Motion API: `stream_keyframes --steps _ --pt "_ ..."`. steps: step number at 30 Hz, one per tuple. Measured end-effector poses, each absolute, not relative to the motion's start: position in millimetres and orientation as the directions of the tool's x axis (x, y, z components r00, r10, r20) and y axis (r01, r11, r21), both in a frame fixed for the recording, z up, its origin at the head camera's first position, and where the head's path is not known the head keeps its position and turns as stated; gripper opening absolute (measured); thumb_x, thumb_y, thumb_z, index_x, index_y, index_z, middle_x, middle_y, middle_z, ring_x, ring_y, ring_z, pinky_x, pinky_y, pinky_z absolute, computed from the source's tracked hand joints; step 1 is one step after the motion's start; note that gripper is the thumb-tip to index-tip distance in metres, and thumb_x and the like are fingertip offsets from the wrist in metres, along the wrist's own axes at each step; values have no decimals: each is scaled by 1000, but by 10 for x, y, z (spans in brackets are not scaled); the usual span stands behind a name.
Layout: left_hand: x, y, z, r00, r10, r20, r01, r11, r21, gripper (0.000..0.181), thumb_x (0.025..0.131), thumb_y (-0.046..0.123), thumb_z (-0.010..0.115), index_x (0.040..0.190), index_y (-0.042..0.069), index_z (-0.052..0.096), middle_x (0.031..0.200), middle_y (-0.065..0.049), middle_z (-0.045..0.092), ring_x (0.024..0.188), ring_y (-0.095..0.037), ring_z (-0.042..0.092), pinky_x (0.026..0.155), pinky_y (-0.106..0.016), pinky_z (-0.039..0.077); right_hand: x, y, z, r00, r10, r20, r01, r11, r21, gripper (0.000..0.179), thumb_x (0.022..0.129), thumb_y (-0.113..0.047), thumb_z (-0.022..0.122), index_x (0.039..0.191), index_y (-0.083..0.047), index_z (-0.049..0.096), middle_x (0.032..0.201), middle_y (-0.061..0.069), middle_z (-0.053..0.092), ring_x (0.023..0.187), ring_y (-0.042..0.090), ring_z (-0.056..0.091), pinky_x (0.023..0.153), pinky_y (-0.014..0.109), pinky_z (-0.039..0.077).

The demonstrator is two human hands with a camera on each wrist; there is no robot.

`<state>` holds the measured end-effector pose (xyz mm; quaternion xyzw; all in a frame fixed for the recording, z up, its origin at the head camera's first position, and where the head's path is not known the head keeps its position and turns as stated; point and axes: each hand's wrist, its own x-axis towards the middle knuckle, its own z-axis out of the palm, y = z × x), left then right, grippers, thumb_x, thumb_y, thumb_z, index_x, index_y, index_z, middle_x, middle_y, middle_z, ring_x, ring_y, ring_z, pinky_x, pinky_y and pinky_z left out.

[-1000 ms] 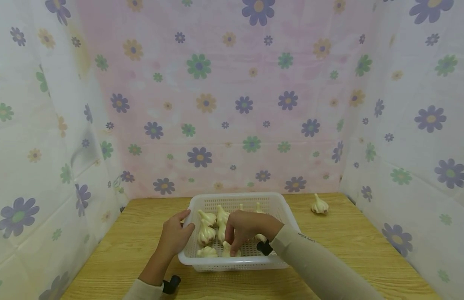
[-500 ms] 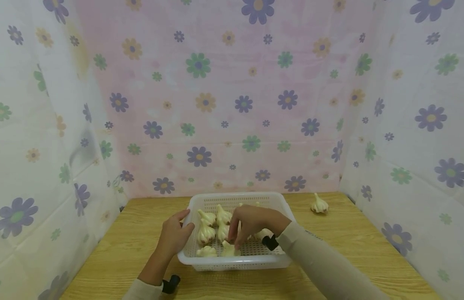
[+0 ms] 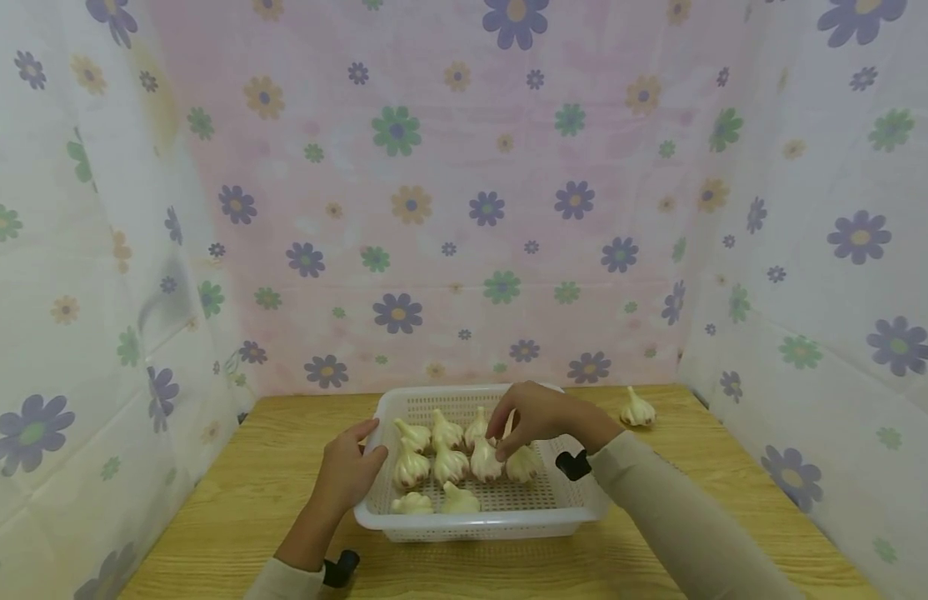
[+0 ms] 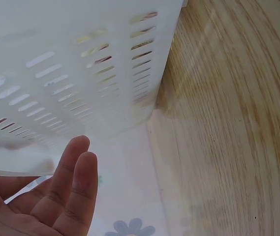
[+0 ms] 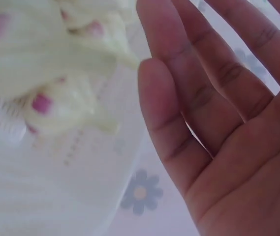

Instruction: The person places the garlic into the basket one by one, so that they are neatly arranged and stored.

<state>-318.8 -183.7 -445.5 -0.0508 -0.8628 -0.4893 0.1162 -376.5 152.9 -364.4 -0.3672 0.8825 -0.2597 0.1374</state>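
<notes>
My left hand (image 3: 351, 467) grips the left rim of a white perforated plastic basket (image 3: 494, 520), its fingers along the outer side in the left wrist view. Several whole garlic bulbs lie inside in rows; two, a left bulb (image 3: 412, 503) and a right bulb (image 3: 461, 498), sit at the near side. Over the right part of the basket hovers my right hand (image 3: 539, 415), fingers relaxed and nothing between them. Its fingertips overlap a middle-row garlic bulb (image 3: 486, 461) in the head view, and the hand partly hides the bulbs at the back right.
A single garlic bulb (image 3: 639, 410) lies on the wooden table (image 3: 704, 475), right of the basket. Flower-patterned cloth (image 3: 464, 208) walls in the table at the back and both sides.
My right hand has let go of the near-row garlic bulb and risen toward the back right. That bulb stays in the basket. My left hand keeps its place on the rim.
</notes>
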Motion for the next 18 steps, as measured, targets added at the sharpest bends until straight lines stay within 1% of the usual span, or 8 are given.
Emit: stream_keyframes --steps 4,7,11,14,18 --pt "-3181 -1836 -4445 -968 -27 251 201 519 831 54 95 13 62 148 0 55 141 -27 62 98 -31 76 62 -35 64 -3821 1683 -3617 -740 -673 -17 -539 608 -582 26 82 -31 88 105 -21 82 112 1 77 81 13 75 73 34 62" --pt "-3177 -1845 -4439 -967 -30 252 199 525 828 54 95 12 62 147 0 55 142 -26 61 98 -31 76 61 -35 64 -3877 1805 -3616 -764 -644 27 -534 610 -586 25 82 -34 87 105 -24 81 115 5 77 83 13 75 75 31 62" --pt "-3179 -1854 -4436 -967 -30 255 201 528 825 54 96 13 62 148 0 55 143 -25 60 98 -30 76 61 -34 63 -3932 1966 -3616 -785 -616 70 -528 604 -597 29 84 -36 86 108 -21 81 118 11 76 87 15 74 77 33 62" --pt "-3181 -1853 -4435 -967 -36 254 199 521 830 54 96 14 63 148 1 55 144 -24 60 98 -30 76 61 -34 63 -3958 2084 -3618 -804 -585 102 -524 618 -586 31 86 -37 83 111 -18 80 119 12 75 89 16 73 78 35 62" --pt "-3184 -1841 -4452 -969 -32 246 196 508 839 54 96 14 63 148 1 55 143 -24 61 97 -28 76 61 -33 63 -3973 2256 -3635 -858 -497 134 -481 683 -550 34 87 -41 83 113 -20 79 118 7 75 92 15 71 79 36 61"
